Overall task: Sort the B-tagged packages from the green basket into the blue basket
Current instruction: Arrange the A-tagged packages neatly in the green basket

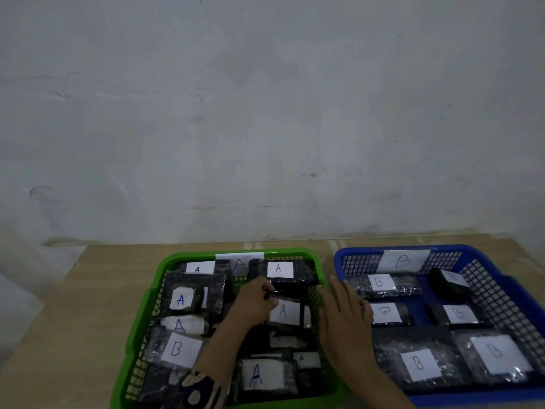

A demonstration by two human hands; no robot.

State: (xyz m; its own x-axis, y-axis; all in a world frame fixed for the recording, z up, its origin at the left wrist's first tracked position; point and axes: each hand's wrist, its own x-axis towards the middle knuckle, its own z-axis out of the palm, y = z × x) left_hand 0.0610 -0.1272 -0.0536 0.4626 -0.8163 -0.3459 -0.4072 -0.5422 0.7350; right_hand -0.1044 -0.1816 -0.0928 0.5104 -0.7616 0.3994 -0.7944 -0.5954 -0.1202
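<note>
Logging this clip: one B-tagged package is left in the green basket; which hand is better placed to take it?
Probably the left hand: it is inside the green basket, nearer the B-tagged package. The right hand lies open at the rim by the blue basket.

1. Green basket [138, 329] on a wooden bench [88, 278], holding black packages with white tags; most read A, and one B-tagged package [177, 348] lies by its left wall.
2. Blue basket [501, 278] just right of the green basket, holding packages tagged B.
3. Left hand [253, 304] inside the green basket, fingers [267, 290] curled on a dark package edge.
4. Right hand [345, 317], fingers straight, over the green basket's right wall.
</note>
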